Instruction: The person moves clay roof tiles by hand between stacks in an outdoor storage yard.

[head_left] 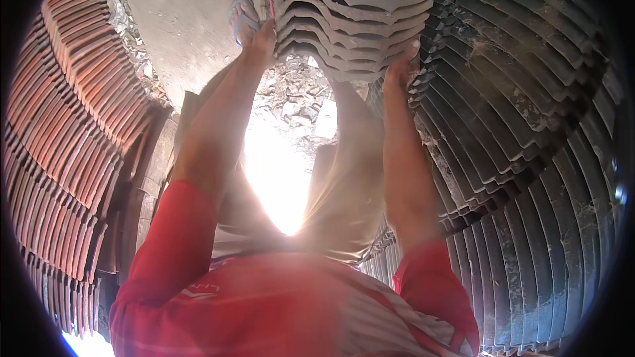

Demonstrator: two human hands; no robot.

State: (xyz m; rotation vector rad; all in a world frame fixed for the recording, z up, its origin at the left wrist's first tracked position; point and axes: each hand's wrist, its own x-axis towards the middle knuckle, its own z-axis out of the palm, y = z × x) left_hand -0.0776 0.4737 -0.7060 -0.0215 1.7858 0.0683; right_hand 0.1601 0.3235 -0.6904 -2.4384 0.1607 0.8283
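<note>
A stack of wavy grey roof tiles [357, 23] fills the top middle of the head view, with several tiles lying one on another. My left hand [263, 38] grips the stack's left side; the fingers are mostly hidden behind the tile edge. On the opposite side my right hand [401, 67] clasps the lower right corner, its fingertips showing at the edge. Both arms reach straight out, and the tiles are held between the two hands.
Reddish clay tiles [73, 132] stand in tall rows at my left. Dark grey tiles [503, 86] are stacked in tiers close to my right arm. Broken rubble [297, 96] lies between my legs. A sandalled foot [243, 18] rests on bare ground [172, 23].
</note>
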